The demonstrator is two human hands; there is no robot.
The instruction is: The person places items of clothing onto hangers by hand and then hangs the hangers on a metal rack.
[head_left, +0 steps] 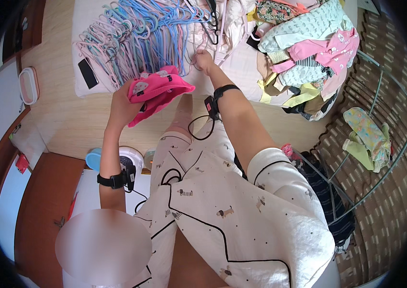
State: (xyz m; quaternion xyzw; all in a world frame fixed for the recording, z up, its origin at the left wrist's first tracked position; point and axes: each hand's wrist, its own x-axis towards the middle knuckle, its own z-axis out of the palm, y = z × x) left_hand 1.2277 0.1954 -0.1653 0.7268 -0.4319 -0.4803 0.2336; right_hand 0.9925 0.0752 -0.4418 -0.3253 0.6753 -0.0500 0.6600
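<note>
A bright pink garment with printed patches hangs folded from my left hand, whose fingers are closed on its left edge. It overlaps the near edge of a dense pile of blue, pink and grey hangers on the bed. To the right of that pile, my right hand is closed around what looks like a thin pale pink hanger. The fingers cover part of it. Beyond this hand lie a black hanger and pale pink clothes.
A heap of clothes covers the bed's right side. A black phone lies at its left edge. On the right stands a metal rack with a patterned garment on it. Basins sit on the floor at my left.
</note>
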